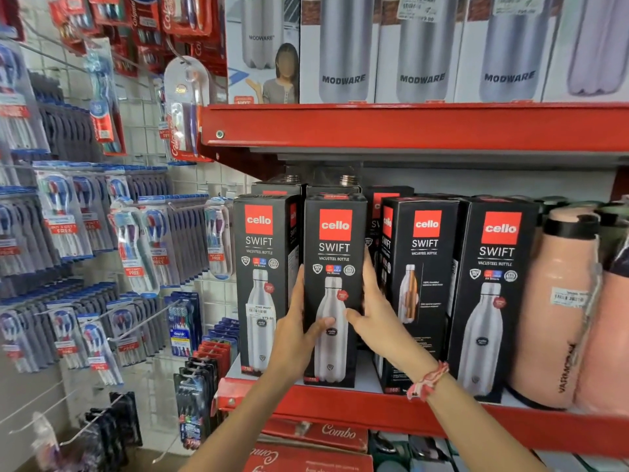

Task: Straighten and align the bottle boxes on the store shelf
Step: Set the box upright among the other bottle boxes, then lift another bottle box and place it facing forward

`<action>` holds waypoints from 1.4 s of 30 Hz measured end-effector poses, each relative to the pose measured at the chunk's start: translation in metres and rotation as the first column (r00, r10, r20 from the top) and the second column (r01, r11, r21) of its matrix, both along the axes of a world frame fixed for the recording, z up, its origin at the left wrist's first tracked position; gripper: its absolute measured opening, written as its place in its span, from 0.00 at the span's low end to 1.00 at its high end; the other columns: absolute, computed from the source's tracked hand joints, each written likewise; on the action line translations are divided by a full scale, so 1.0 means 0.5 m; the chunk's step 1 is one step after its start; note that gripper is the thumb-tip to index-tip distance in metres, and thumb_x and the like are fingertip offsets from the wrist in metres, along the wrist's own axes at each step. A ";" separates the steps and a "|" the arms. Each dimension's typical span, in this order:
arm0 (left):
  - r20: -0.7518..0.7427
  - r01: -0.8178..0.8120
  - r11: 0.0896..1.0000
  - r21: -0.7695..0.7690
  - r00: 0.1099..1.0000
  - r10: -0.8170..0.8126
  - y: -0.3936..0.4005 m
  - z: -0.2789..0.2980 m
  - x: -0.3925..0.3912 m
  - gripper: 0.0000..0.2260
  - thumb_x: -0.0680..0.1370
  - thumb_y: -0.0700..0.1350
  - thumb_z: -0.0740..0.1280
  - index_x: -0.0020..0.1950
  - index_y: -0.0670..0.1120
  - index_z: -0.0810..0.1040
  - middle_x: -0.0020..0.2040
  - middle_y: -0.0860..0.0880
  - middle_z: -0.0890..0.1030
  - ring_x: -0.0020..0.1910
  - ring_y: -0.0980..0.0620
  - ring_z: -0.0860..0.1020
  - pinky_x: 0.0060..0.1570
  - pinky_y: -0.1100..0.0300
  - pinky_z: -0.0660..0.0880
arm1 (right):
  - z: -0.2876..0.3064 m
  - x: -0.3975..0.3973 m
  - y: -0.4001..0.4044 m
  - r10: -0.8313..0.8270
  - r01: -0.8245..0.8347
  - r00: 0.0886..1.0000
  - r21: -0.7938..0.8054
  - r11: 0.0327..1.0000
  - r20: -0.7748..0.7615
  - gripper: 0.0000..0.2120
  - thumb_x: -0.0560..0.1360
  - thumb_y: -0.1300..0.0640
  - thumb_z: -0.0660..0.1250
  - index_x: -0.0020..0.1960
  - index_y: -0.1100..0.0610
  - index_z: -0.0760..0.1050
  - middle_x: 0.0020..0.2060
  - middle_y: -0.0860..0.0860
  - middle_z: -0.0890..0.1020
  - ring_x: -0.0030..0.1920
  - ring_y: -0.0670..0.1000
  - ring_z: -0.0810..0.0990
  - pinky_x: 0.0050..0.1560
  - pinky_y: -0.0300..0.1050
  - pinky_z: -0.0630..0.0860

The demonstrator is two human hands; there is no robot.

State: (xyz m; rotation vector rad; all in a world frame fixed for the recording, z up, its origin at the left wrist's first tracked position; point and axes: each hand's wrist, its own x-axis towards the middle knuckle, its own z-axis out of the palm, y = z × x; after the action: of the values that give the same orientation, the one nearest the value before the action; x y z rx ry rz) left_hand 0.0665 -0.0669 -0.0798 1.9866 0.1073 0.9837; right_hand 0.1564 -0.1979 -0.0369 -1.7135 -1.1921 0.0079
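Both hands clasp the second black Cello Swift box from the left, which stands upright at the front edge of the red shelf. The left hand is wrapped around that box's left edge, fingers reaching behind it and the thumb laid across the printed bottle on its front. The right hand grips the box's right edge the same way, fingers up along the side and the thumb pressing the front, with a red and white thread bracelet on the wrist. Just left of the held box stands the first Swift box, squarely facing forward and bearing a price sticker. Right of the held box the third Swift box is turned at an angle, showing a side panel, and beyond it the fourth Swift box faces front. More black boxes stand behind the held box. Further right of it sit peach bottles. Above the held box, white Modware boxes line the upper shelf, and far to its left toothbrush packs hang on hooks
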 end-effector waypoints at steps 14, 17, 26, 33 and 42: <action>0.290 -0.365 0.910 0.195 0.908 0.302 -0.106 0.000 -0.049 0.17 0.80 0.41 0.62 0.68 0.52 0.69 0.63 0.57 0.68 0.60 0.55 0.75 0.58 0.54 0.77 | -0.039 -0.048 -0.110 -0.799 0.764 0.545 0.244 0.598 0.254 0.44 0.68 0.53 0.75 0.75 0.63 0.56 0.68 0.66 0.67 0.65 0.67 0.67 0.65 0.63 0.68; 0.222 -0.257 0.949 0.184 0.951 0.214 -0.136 0.009 -0.040 0.16 0.81 0.40 0.62 0.67 0.51 0.70 0.61 0.55 0.74 0.59 0.61 0.75 0.58 0.56 0.77 | -0.046 -0.054 -0.095 -0.795 0.802 0.523 0.137 0.581 0.308 0.49 0.68 0.46 0.74 0.77 0.62 0.50 0.71 0.67 0.64 0.67 0.67 0.65 0.65 0.62 0.68; 0.100 -0.176 0.984 0.010 0.980 0.175 -0.168 0.024 -0.049 0.16 0.80 0.40 0.63 0.67 0.50 0.71 0.57 0.54 0.80 0.58 0.60 0.77 0.57 0.60 0.76 | -0.023 -0.041 -0.080 -0.783 0.761 0.608 0.188 0.621 0.131 0.50 0.67 0.50 0.76 0.78 0.57 0.48 0.67 0.66 0.63 0.62 0.65 0.63 0.62 0.56 0.69; 0.072 -0.072 0.997 0.031 0.995 0.069 -0.182 0.090 -0.049 0.28 0.76 0.46 0.70 0.74 0.50 0.63 0.68 0.53 0.73 0.67 0.57 0.71 0.65 0.56 0.71 | 0.004 -0.019 -0.163 -0.518 0.440 0.836 0.347 0.828 0.178 0.55 0.65 0.49 0.78 0.77 0.46 0.42 0.65 0.60 0.63 0.64 0.53 0.62 0.64 0.45 0.59; 0.056 0.205 0.979 0.004 0.977 -0.205 -0.208 0.129 -0.040 0.35 0.71 0.39 0.76 0.73 0.53 0.64 0.63 0.56 0.80 0.63 0.59 0.77 0.60 0.66 0.74 | 0.068 0.002 -0.295 0.043 -0.037 0.999 0.205 0.978 -0.026 0.49 0.64 0.51 0.78 0.75 0.34 0.51 0.70 0.43 0.66 0.71 0.40 0.65 0.63 0.40 0.73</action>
State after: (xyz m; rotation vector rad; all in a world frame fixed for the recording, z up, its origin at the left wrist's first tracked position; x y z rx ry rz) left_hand 0.0465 -0.1707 -0.0153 1.9231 -0.1257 0.9039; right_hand 0.1575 -0.3456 -0.0031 -1.5042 -1.1631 -0.0617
